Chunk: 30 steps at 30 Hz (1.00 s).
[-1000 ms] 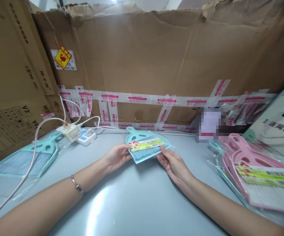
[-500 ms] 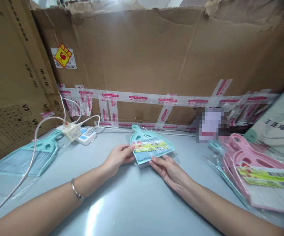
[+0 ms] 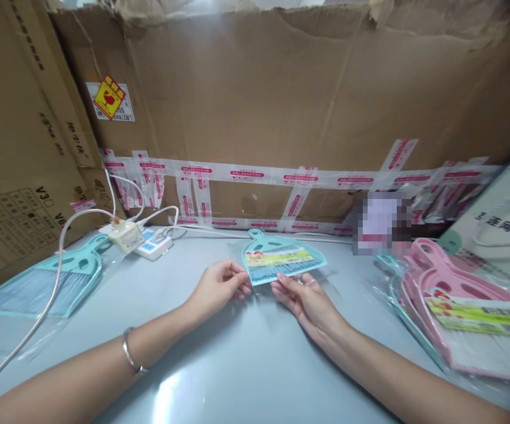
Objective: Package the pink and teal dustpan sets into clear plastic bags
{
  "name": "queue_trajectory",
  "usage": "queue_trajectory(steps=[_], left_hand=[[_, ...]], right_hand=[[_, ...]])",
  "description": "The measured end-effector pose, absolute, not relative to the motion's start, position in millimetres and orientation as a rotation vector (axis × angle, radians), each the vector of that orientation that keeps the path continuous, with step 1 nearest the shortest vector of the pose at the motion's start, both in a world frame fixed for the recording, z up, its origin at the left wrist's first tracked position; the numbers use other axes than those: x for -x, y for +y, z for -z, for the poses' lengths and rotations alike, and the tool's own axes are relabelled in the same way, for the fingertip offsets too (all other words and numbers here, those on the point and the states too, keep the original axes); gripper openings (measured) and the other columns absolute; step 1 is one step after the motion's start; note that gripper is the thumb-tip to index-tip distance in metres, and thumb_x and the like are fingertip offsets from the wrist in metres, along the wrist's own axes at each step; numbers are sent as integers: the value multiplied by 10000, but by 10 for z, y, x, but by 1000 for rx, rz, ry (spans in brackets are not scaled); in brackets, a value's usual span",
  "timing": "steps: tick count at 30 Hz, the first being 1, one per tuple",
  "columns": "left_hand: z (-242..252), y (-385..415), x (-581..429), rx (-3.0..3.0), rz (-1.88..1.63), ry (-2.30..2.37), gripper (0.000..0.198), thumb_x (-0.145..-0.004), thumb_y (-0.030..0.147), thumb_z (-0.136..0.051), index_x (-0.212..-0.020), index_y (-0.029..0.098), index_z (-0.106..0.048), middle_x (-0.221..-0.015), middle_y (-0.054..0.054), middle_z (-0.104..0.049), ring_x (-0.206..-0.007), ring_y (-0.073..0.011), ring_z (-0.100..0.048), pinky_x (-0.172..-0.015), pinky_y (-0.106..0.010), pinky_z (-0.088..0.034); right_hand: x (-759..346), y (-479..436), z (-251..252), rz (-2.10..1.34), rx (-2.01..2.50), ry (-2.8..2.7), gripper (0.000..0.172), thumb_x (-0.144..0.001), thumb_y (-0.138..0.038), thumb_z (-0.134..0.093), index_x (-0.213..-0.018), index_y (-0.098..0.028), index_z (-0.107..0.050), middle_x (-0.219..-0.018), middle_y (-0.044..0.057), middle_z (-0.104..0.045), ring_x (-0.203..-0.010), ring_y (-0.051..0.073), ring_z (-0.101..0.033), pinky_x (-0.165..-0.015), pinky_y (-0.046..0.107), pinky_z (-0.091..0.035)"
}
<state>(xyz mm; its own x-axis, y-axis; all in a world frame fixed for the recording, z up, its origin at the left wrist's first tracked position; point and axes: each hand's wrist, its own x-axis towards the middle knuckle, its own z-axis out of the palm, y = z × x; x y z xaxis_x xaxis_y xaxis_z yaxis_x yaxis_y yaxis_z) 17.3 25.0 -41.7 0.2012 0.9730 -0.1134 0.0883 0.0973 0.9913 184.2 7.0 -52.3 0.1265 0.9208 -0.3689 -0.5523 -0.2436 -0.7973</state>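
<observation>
Item one, centre of my feed: turquoise dustpan-and-brush set point(image 3: 285, 259), in clear wrapping, at the near side of the large cardboard box point(image 3: 246, 100) and above the grey table point(image 3: 237, 371); whether any part of it rests there I cannot tell. Orientation: handle away from the person and a little to the left, wide sweeping edge toward the person; long axis running from far left to near right, label band point(image 3: 277, 257) lying across it, printed side up. Left hand point(image 3: 222, 284): fingers curled, thumb drawn in close to them at the set's near left corner; I cannot tell whether wrapping is pinched there. Silver bracelet point(image 3: 125, 348) on that wrist. Right hand point(image 3: 305, 300): partly closed, thumb on top of the wide edge, fingers beneath, set gripped between. Right side of table: pink dustpan set point(image 3: 471, 306), wrapped, handle likewise pointing away, lying over further pans, one with a turquoise rim point(image 3: 427, 350). Left side: second turquoise set point(image 3: 56, 280), wrapped, handle away and to the right, long axis slanting, a pale cable point(image 3: 59, 265) crossing above it. Just beside that handle: cream plug adapter point(image 3: 126, 237) and white power strip point(image 3: 152, 244).
</observation>
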Motion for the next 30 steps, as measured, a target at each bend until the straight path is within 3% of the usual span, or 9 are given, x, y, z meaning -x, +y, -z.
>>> queue_trajectory(steps=[5, 10, 12, 15, 17, 20, 23, 26, 30], left_hand=[[452, 269, -47, -1875, -921, 1172, 234, -764, 399, -574, -828, 175, -554, -764, -42, -608, -683, -155, -575, -587, -261, -463], [435, 291, 29, -2349, -931, 938, 765, -513, 460, -781, -1187, 215, -513, -1258, -139, -493, -1159, -287, -431, -985, -421, -330], [448, 311, 28, -2366, -939, 947, 639, -579, 434, -755, -1163, 258, -563, -1321, -112, -469, -1208, -288, -393, -1024, -437, -266], [473, 377, 39, -2261, -1031, 1029, 236, -754, 352, -624, -976, 294, -678, -1208, -61, -586, -1118, -248, -478, -1011, -418, -267], [483, 435, 62, -2205, -1074, 1087, 146, -787, 312, -588, -857, 293, -715, -1092, -52, -652, -1030, -232, -531, -1004, -405, -268], [482, 507, 98, -2158, -1121, 1130, 136, -783, 286, -594, -769, 282, -729, -974, -50, -692, -956, -221, -558, -970, -370, -304], [470, 536, 111, -2050, -1196, 1151, 142, -771, 292, -600, -720, 254, -727, -833, -46, -701, -876, -209, -570, -884, -323, -373], [458, 538, 111, -1914, -1244, 1235, 159, -746, 308, -620, -640, 232, -710, -719, -33, -681, -814, -202, -567, -827, -294, -394], [463, 551, 121, -1822, -1273, 1312, 183, -731, 328, -624, -600, 217, -688, -654, -19, -665, -780, -197, -566, -819, -282, -382]], right_hand=[[-1882, 77, 497, -1513, 1145, -478, 281, -593, -174, -796, -613, -161, -517, -574, 4, -674, -546, 97, -653, -520, 144, -541], [-1920, 68, 364, -1698, 1167, -516, 192, -822, -262, -598, -706, -110, -607, -663, 88, -710, -529, 108, -660, -517, 174, -544], [-1932, 63, 323, -1772, 1115, -616, 220, -862, -278, -536, -793, -96, -640, -742, 106, -723, -581, 120, -677, -550, 193, -552], [-1982, 67, 284, -1846, 1061, -868, 272, -866, -331, -517, -976, -119, -647, -841, 100, -725, -652, 129, -688, -593, 214, -553], [-2057, 73, 237, -1872, 1077, -1136, 338, -837, -403, -540, -1025, -141, -641, -903, 98, -717, -697, 134, -685, -623, 228, -545], [-2220, 66, 96, -1791, 1147, -1661, 329, -746, -463, -621, -820, -147, -668, -776, 61, -704, -643, 127, -651, -606, 229, -512], [-2358, 45, -49, -1289, 1323, -2023, 329, -669, -488, -673, -621, -178, -574, -595, -2, -595, -552, 120, -558, -529, 235, -444], [-2392, 55, -36, -563, 1406, -2128, 390, -584, -502, -728, -799, -208, -586, -804, 28, -603, -737, 185, -554, -646, 299, -441], [-2323, 151, 228, -417, 1406, -2315, 455, -637, -477, -699, -998, -233, -568, -1054, 66, -579, -967, 251, -523, -822, 383, -408]])
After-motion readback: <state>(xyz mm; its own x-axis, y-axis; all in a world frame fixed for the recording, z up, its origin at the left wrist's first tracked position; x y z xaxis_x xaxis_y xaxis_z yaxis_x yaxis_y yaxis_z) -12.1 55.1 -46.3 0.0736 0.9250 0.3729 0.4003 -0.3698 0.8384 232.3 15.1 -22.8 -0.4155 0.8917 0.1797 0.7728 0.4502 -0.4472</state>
